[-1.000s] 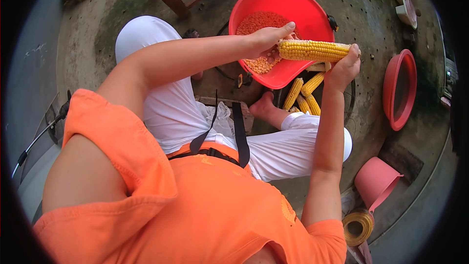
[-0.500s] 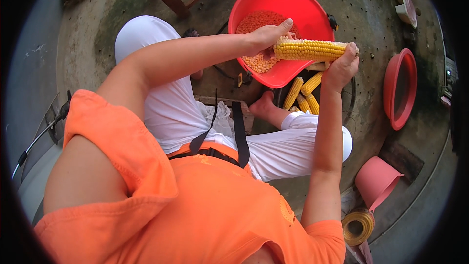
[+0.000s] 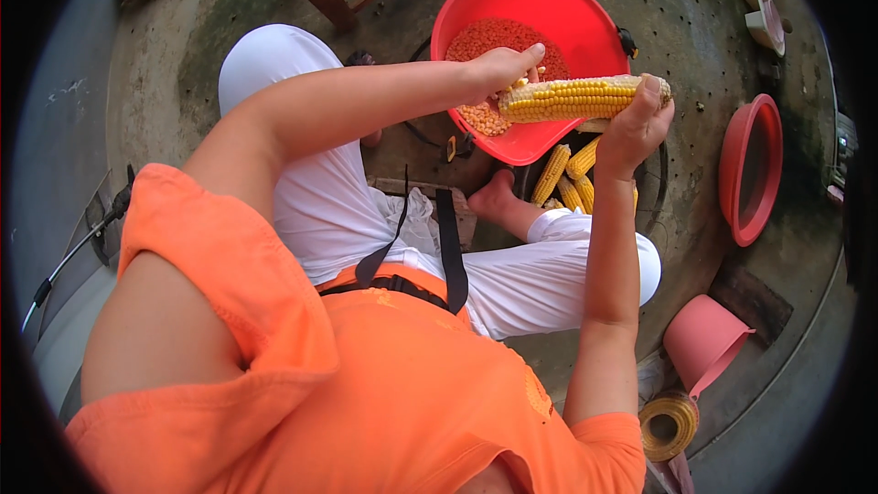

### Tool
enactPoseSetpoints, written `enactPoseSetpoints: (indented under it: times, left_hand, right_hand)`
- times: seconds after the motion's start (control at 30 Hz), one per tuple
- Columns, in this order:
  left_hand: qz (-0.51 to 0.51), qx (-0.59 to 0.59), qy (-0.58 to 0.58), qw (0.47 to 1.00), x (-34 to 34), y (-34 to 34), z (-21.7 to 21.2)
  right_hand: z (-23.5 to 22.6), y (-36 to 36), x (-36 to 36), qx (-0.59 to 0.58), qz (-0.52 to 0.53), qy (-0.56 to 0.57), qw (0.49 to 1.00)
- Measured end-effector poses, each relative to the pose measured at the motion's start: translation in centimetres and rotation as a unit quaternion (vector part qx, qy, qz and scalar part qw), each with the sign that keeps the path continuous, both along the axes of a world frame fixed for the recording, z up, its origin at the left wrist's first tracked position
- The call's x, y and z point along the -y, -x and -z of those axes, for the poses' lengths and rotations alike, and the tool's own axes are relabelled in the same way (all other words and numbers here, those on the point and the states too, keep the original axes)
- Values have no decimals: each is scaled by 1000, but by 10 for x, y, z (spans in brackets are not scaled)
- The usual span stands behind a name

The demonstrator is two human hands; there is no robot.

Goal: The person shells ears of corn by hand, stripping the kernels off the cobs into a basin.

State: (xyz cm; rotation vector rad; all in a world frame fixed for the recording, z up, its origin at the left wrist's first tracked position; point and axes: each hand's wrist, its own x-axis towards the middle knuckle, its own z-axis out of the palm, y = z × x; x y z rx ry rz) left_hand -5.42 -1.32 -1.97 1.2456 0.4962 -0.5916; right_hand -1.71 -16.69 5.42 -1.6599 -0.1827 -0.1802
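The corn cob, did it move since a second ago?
Barely. The cob tipped a little, its right end now higher. The left hand and right hand keep hold of its ends over the red basin. The cobs below stayed put.

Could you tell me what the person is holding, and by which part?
A corn cob: the right hand grips its far end, the left hand its near end.

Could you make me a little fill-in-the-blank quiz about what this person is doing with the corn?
1. Both hands hold one corn cob over a basin coloured ____.
2. The left hand presses its thumb on the cob's ____ end.
3. The right hand grips the cob's ____ end.
4. Loose ____ lie inside the basin.

Missing words: red; left; right; kernels
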Motion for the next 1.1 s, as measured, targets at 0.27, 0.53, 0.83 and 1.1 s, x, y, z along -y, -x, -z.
enactPoseSetpoints:
  times: [0.27, 0.53, 0.83, 1.1]
  left_hand:
    - [82, 305, -40, 948, 14, 2, -10]
    - [-22, 110, 61, 992, 14, -5, -10]
    - [63, 180, 63, 980, 12, -3, -16]
    - [114, 187, 39, 975, 13, -1, -41]
  right_hand:
    - [13, -8, 12, -52, 35, 11, 998]
    - [9, -5, 1, -9, 14, 18, 1000]
    - [11, -1, 3, -48, 2, 4, 999]
    - [11, 1, 2, -43, -45, 26, 998]
